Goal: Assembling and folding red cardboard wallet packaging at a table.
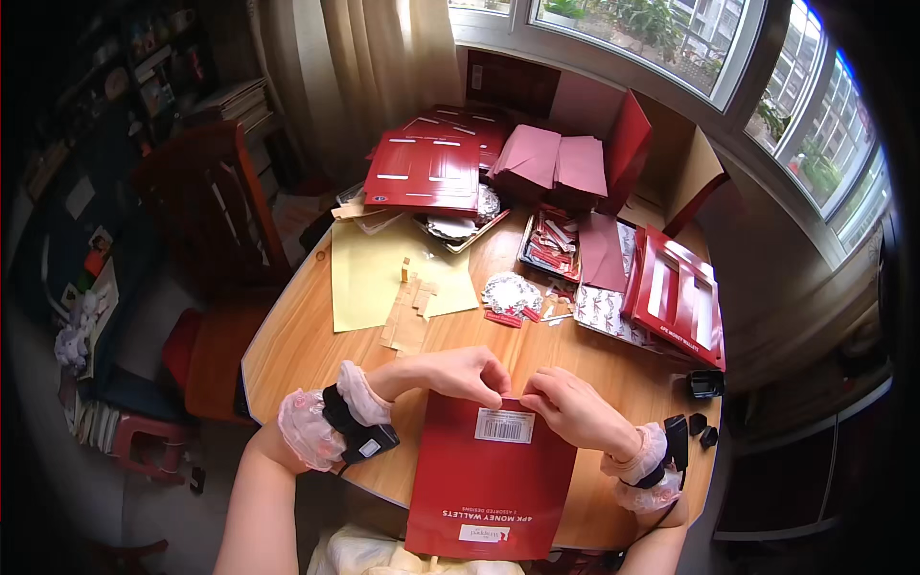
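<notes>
A flat red card packet lies face up at the near edge of the table, its print upside down to me and a white barcode label near its far edge. Above that far edge, the fingers of my left hand are pinched together at the packet's middle. Just to the right, my right hand closes its thumb and fingers on the same edge. The fingertips nearly meet, and anything small between them is hidden.
Yellow paper with tan tape strips lies at the left. Red printed cards, pink envelopes and a tray of small red pieces stand farther back. Windowed red sleeves and a black container are at the right.
</notes>
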The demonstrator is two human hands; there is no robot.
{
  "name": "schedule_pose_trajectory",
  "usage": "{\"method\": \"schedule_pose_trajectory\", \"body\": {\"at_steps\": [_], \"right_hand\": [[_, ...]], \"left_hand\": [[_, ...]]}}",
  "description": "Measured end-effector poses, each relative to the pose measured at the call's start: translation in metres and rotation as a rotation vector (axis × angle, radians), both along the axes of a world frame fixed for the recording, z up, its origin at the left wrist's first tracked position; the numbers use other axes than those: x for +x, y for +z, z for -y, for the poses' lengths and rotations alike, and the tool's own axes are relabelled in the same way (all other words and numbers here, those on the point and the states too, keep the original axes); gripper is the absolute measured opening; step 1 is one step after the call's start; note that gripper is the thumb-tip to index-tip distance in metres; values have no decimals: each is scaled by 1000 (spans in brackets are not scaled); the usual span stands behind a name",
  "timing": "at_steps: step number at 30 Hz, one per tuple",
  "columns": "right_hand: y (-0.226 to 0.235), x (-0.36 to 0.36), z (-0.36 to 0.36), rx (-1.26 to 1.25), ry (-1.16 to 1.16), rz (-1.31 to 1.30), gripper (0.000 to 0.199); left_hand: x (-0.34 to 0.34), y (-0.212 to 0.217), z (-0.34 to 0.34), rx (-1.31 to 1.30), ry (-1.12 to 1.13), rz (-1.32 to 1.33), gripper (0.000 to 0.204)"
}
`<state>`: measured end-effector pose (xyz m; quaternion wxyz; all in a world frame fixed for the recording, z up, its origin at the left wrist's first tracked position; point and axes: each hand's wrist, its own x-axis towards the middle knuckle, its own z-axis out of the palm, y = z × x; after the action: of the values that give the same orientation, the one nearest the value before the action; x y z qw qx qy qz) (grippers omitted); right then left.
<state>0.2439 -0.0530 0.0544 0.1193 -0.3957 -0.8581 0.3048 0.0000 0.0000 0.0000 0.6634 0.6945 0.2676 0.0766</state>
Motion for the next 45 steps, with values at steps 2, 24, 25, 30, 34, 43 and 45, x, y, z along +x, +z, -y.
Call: {"method": "schedule_pose_trajectory", "body": {"at_steps": [2, 24, 25, 30, 34, 43, 45], "right_hand": [[1, -1, 0, 3, -1, -9, 16], [-2, -4, -2, -89, -45, -71, 15], [0, -4, -2, -124, -44, -67, 15], [2, -6, -1, -145, -41, -57, 16], [1, -5, -2, -164, -52, -58, 17], [8, -7, -1, -211, -92, -95, 14], [7, -4, -2, -212, -99, -111, 12]], "left_hand": [[-1, 0, 0, 3, -9, 2, 23], [1, 0, 0, -65, 1, 37, 17], [2, 3, 0, -47, -6, 14, 18], [1, 1, -1, -34, -17, -4, 21], [-1, -1, -2, -63, -16, 67, 20], [-4, -1, -3, -68, -40, 87, 21], [-4, -1, -2, -57, -41, 117, 20]]}}
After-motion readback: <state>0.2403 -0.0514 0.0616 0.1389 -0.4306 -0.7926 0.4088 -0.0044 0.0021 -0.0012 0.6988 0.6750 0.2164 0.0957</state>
